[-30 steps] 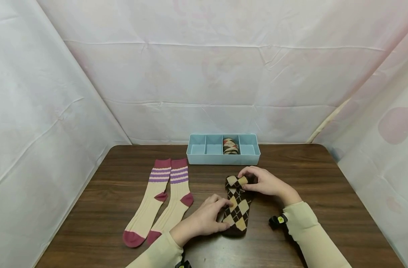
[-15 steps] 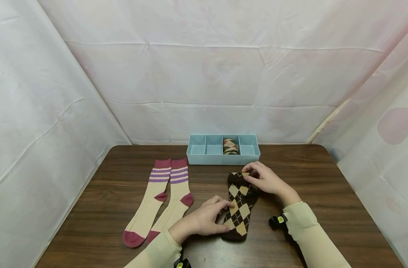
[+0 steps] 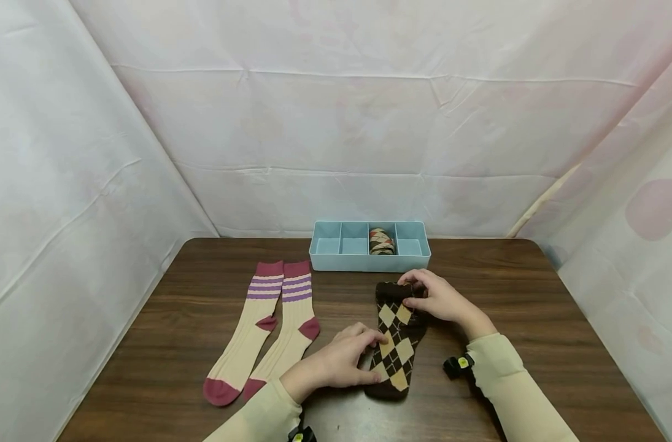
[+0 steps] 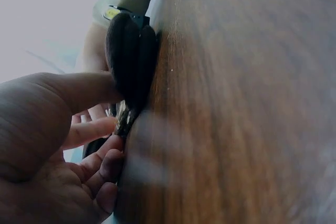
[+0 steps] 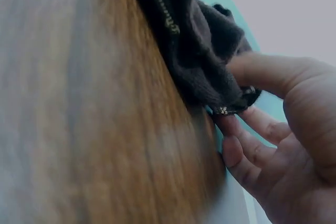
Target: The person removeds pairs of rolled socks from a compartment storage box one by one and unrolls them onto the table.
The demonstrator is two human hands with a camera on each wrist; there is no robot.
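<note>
A dark brown argyle sock bundle [image 3: 396, 344] with tan and cream diamonds lies lengthwise on the table, toe end nearest me. Its far end is a dark folded band [image 3: 391, 291]. My left hand [image 3: 343, 359] rests against the near left side, thumb and index finger apart on the knit; in the left wrist view the thumb presses on the dark toe [image 4: 128, 59]. At the far right corner my right hand [image 3: 443, 299] pinches the dark cloth. In the right wrist view that cloth [image 5: 210, 61] is bunched between thumb and fingers.
Two cream socks [image 3: 283, 331] with maroon toes and purple stripes lie flat at the left. Behind stands a light blue divided box [image 3: 369, 263]; a rolled argyle sock [image 3: 381, 241] sits in its third compartment from the left. White cloth hangs around the table.
The rolled flap at the sock's far end has opened out away from me, so the sock lies longer with a dark band at the end. My right hand moved slightly; the left stayed nearly still.
</note>
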